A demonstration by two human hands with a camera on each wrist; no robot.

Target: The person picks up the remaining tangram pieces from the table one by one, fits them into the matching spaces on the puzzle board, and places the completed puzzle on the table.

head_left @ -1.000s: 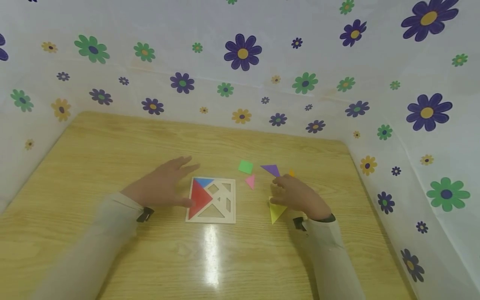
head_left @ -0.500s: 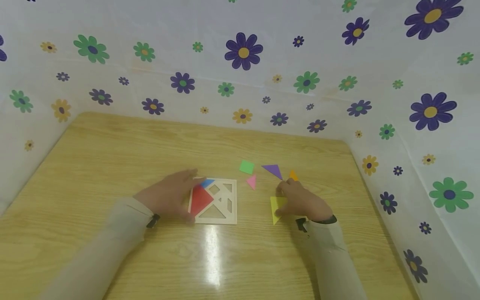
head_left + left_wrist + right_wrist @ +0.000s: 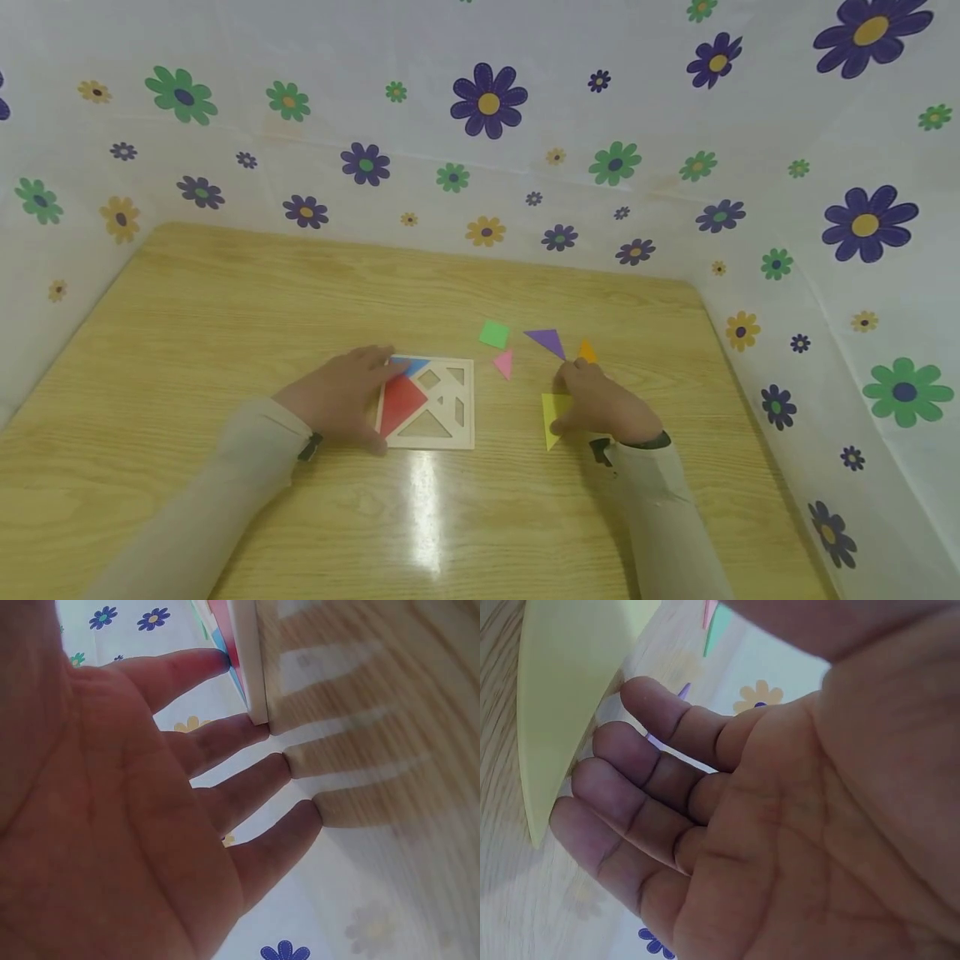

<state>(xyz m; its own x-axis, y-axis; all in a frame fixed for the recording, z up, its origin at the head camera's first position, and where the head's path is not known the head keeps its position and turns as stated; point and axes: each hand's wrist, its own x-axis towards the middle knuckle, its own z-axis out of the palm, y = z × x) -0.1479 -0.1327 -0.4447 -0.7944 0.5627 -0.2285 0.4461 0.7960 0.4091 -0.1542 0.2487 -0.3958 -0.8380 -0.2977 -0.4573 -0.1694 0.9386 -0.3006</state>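
Note:
A square white puzzle board [image 3: 466,433] lies mid-table, with a large red triangle [image 3: 401,406] and a blue triangle [image 3: 417,366] in its left side. My left hand [image 3: 337,398] rests at that side. Its index fingertip touches the blue triangle, and the other fingers reach the board's edge and the tabletop, nearly straight. To the right, my right hand [image 3: 606,404] holds a flat yellow triangle [image 3: 553,408] on the table, bent fingers along one edge and thumb at the opposite side. The hand hides part of that triangle. The thumb's contact is out of the right wrist view.
Between and behind the hands lie a green square [image 3: 494,334], a pink triangle [image 3: 504,363], a purple triangle [image 3: 548,340] and a partly hidden orange piece [image 3: 587,351]. Several cutouts show in the board. A flower-patterned white cloth [image 3: 405,50] surrounds the wooden table [image 3: 315,508].
My left hand has come down and rightward onto the board's left side. My right fingers have drawn back slightly from the purple triangle, and the thumb has shifted along the yellow triangle.

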